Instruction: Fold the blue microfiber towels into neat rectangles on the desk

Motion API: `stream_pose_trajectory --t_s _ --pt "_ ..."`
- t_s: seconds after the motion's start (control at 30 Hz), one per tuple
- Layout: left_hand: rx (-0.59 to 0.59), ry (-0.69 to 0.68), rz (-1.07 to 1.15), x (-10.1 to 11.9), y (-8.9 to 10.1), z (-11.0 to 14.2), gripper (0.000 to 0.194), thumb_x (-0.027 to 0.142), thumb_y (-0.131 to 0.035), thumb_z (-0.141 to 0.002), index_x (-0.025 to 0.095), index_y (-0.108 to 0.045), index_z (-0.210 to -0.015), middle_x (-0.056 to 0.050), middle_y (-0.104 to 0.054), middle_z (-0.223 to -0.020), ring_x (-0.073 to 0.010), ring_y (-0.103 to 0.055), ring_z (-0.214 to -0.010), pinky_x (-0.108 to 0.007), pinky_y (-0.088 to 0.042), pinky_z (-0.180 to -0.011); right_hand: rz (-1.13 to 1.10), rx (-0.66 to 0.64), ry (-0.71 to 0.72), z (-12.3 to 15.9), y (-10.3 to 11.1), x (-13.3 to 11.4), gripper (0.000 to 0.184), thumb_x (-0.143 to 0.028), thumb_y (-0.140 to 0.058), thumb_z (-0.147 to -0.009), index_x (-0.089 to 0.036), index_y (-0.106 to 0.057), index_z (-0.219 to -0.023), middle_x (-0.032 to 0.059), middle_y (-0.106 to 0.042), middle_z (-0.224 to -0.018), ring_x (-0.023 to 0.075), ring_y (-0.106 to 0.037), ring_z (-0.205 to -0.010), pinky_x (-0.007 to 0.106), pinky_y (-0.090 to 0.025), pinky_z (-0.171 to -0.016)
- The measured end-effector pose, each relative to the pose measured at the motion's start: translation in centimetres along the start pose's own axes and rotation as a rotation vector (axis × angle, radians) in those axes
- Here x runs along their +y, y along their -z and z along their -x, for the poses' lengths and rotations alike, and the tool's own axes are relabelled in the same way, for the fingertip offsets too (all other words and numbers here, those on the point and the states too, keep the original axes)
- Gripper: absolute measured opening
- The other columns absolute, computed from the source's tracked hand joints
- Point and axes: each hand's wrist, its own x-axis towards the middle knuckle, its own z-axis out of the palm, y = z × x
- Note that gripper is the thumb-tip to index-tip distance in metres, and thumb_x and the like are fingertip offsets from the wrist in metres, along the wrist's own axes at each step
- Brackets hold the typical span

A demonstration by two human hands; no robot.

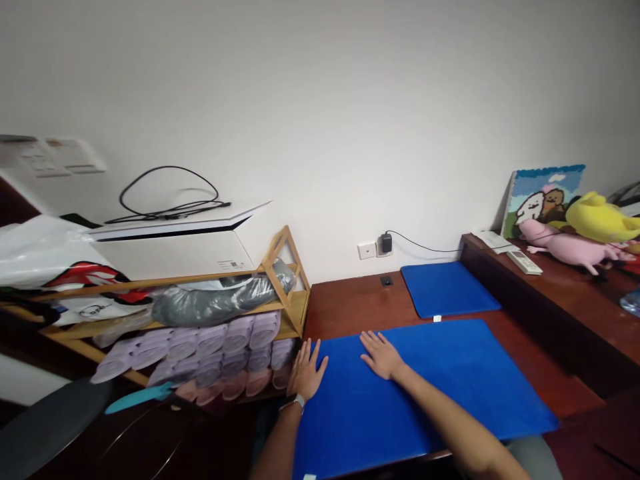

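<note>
A large blue mat [420, 400] lies on the reddish-brown wooden desk [350, 303], its front edge at the desk's near side. My left hand [306, 372], with a watch [292, 402] on the wrist, rests at the mat's left edge, fingers stretched out. Flat on the mat near its far edge is my right hand [383, 355], its fingers spread. Neither hand holds anything. A smaller blue mat [447, 288] lies behind the large one, with a small white tag [437, 319] at its near edge.
Left of the desk stands a wooden rack [295, 310] with rows of lilac slippers [235, 333], a white box [185, 250] and a black cable [175, 210] on top. A charger [386, 243] sits in the wall socket. Plush toys [570, 247] and a remote control [524, 262] lie on the raised right ledge.
</note>
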Motion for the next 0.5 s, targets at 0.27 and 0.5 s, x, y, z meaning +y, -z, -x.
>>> stream_pose_trajectory --t_s 0.27,0.5 --pt "0.023 -0.017 -0.018 -0.2 0.0 -0.3 0.067 0.056 -0.038 -0.103 0.022 -0.039 -0.161 -0.013 -0.034 -0.170 -0.0321 -0.031 -0.156 -0.052 -0.033 -0.123 0.177 0.057 -0.519 16.7 7.5 23.8 0.072 -0.054 -0.020 -0.104 -0.018 -0.028 -0.166 0.0061 -0.027 -0.171 0.0253 -0.019 -0.160 0.050 -0.018 -0.130" --pt "0.014 -0.029 -0.046 -0.7 -0.1 -0.6 0.073 0.056 -0.035 -0.103 0.014 -0.035 -0.162 -0.016 -0.037 -0.168 -0.0325 -0.032 -0.156 -0.051 -0.033 -0.124 0.207 0.116 -0.662 21.7 8.0 30.5 0.077 -0.053 -0.015 -0.102 -0.011 -0.024 -0.166 0.0076 -0.024 -0.172 0.0235 -0.016 -0.160 0.045 -0.016 -0.131"
